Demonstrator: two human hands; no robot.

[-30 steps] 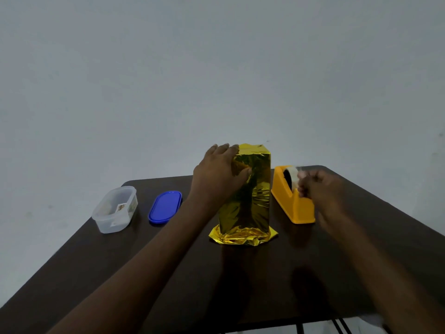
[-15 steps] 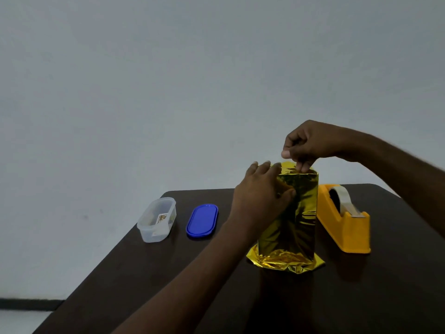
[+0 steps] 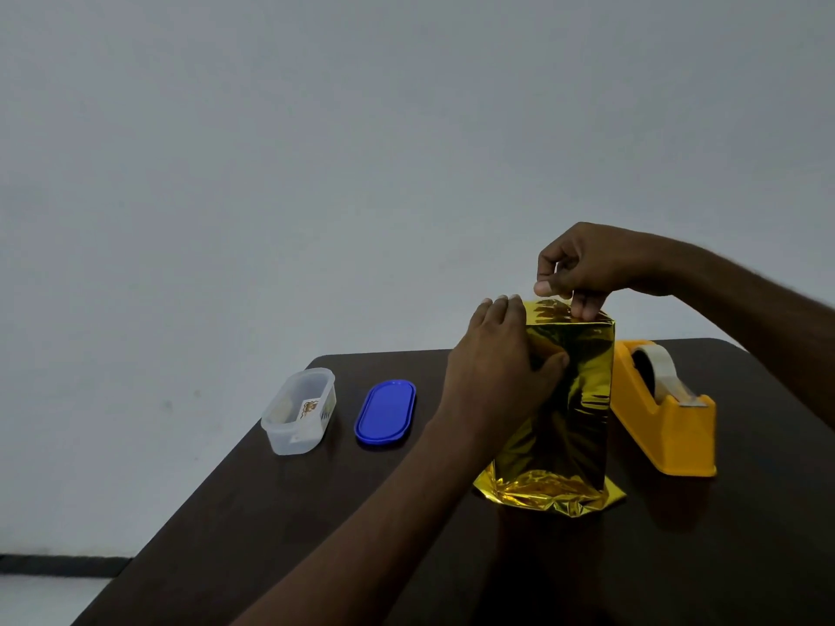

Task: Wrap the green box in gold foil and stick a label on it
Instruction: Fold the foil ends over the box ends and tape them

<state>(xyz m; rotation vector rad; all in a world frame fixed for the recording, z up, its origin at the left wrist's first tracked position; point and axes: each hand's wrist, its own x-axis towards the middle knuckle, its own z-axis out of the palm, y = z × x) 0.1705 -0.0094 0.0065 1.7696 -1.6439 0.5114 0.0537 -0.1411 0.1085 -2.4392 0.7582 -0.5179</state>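
The foil-wrapped box (image 3: 571, 399) stands upright on the dark table (image 3: 280, 512), toward its right half. Gold foil covers every visible face; surplus foil flares out crumpled round the base. No green surface is visible.

Left hand (image 3: 497, 377): laid against the box's left face near the top, fingers extended up to the top edge, thumb pressed across the front face. The hand and forearm block the box's left side from view.

Right hand (image 3: 583, 268): above the box's top, fingers curled, thumb and fingertips pinched together at the foil's upper edge. Something small and thin, possibly a strip of clear tape, appears to be held there, but the light is too dim to confirm.

Surroundings: a yellow tape dispenser (image 3: 668, 426) sits just beside the box on its right, holding a roll of clear tape (image 3: 657, 372), the tape end drawn to the cutter. To the left, well apart from the box, a blue oval lid (image 3: 385, 411) lies flat. Further left stands an open translucent container (image 3: 299, 411) holding what looks like small printed labels (image 3: 308, 408). Behind the table is a plain grey wall (image 3: 316, 173).

Writing: print shows on the label in the container, but it is too small to read. No brand marks are legible on the dispenser.
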